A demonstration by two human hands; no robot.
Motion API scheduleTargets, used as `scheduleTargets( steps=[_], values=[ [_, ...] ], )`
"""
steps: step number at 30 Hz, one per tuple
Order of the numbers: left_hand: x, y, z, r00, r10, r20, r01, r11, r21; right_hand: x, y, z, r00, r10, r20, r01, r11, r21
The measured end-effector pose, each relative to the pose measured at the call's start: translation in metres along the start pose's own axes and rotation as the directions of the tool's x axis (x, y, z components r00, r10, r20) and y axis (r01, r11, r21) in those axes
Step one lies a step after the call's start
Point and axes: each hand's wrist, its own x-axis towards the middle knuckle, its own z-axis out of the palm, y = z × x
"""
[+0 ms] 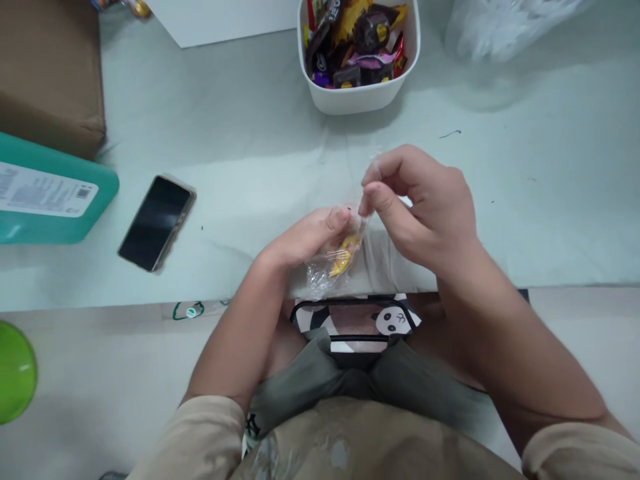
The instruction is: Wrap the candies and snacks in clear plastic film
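A clear plastic bag (321, 275) with a small yellow item (342, 259) inside is held near the table's front edge. My left hand (313, 235) grips the bag from the left, its thumb pressed on the plastic. My right hand (425, 203) pinches the bag's upper part between thumb and index finger, up and to the right of the left hand. The plastic stretches thinly between the two hands. Beyond them stands a white container (357, 100) full of wrapped snacks (373, 33).
On the pale green table (240, 153) lies a black phone (157, 223) at the left. Beside it are a teal package (100, 183) and a brown box (50, 73). Clear plastic (493, 33) is at the back right. A panda-print case (357, 320) rests on the lap.
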Motion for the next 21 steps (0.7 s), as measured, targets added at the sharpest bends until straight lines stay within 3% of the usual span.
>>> scheduleTargets(
  steps=[2, 4, 6, 8, 11, 15, 21],
  values=[
    [-0.001, 0.002, 0.000, 0.980, -0.006, 0.199, 0.002, 1.000, 0.020, -0.001, -0.005, -0.002, 0.996, 0.051, 0.071, -0.057, 0.994, 0.091],
    [-0.001, 0.002, 0.004, 0.962, 0.032, 0.273, -0.024, 0.999, -0.031, -0.002, -0.007, -0.002, 0.992, 0.099, 0.082, -0.112, 0.978, 0.174],
    [0.000, 0.001, 0.010, 0.979, 0.076, 0.189, -0.049, 0.988, -0.144, -0.004, -0.007, 0.000, 0.989, 0.147, 0.013, -0.146, 0.967, 0.207],
    [0.001, -0.001, 0.016, 0.996, 0.088, 0.029, -0.078, 0.961, -0.264, -0.006, -0.006, 0.004, 0.983, 0.155, -0.101, -0.136, 0.975, 0.178],
    [0.005, -0.003, 0.022, 0.975, 0.118, -0.187, -0.178, 0.920, -0.348, -0.009, -0.004, 0.013, 0.985, 0.073, -0.158, -0.071, 0.997, 0.018],
    [0.012, -0.002, 0.025, 0.948, 0.177, -0.263, -0.264, 0.900, -0.345, -0.011, 0.000, 0.026, 0.989, -0.082, -0.119, 0.052, 0.971, -0.234],
    [0.018, -0.002, 0.026, 0.888, 0.232, -0.397, -0.376, 0.864, -0.336, -0.016, -0.006, 0.037, 0.959, -0.237, -0.156, 0.169, 0.919, -0.357]
  ],
)
